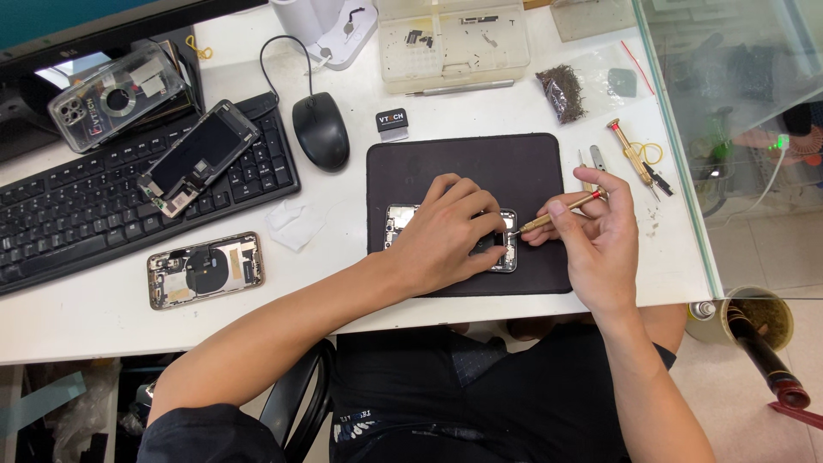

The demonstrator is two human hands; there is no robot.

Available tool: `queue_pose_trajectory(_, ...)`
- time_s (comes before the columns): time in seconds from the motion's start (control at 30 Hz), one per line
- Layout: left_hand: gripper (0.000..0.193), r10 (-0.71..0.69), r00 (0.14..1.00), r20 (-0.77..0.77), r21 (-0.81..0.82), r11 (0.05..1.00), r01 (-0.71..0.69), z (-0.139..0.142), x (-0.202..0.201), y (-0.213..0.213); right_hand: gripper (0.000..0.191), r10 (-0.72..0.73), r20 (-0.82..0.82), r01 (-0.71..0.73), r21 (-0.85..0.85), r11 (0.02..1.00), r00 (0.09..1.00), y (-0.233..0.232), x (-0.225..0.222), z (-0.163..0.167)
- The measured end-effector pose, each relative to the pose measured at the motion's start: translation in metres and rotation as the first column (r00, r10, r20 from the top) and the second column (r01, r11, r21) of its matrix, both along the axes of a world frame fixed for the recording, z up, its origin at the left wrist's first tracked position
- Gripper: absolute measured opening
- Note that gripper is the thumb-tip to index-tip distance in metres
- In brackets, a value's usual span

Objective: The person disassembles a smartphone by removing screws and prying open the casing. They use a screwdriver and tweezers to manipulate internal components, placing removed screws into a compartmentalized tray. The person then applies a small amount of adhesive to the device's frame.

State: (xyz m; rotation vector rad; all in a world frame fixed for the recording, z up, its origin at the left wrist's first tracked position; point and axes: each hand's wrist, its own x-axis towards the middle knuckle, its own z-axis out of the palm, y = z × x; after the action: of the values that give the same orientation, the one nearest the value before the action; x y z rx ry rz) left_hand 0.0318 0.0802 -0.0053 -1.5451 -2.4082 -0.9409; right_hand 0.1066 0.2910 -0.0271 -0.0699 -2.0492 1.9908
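An opened phone body point(506, 257) lies on a dark work mat point(463, 163) near the desk's front edge. My left hand point(446, 236) lies flat over it and presses it down, hiding most of its insides. My right hand point(596, 249) grips a thin brass screwdriver point(561, 214) with a red band. Its tip touches the phone's upper right corner.
Left of the mat lie another opened phone shell point(204, 269), a crumpled wipe point(294, 225), a black keyboard point(103, 206) carrying a detached screen point(199, 158), and a mouse point(321, 130). A clear parts box point(453, 43) stands behind. More tools point(636, 159) lie right, by the glass edge.
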Motion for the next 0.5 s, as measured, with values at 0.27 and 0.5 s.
queue_pose_trajectory(0.27,0.019,0.169,0.977,-0.133,0.065,0.985,-0.162,0.022,-0.051,-0.027,0.039,-0.059,-0.055,0.055,-0.074,0.996,0.997,0.0,0.002,-0.001)
queue_pose_trajectory(0.5,0.019,0.274,0.906,-0.324,-0.012,0.956,-0.293,0.049,-0.186,-0.06,0.04,-0.065,-0.051,0.061,-0.082,0.995,0.997,-0.001,0.002,-0.001)
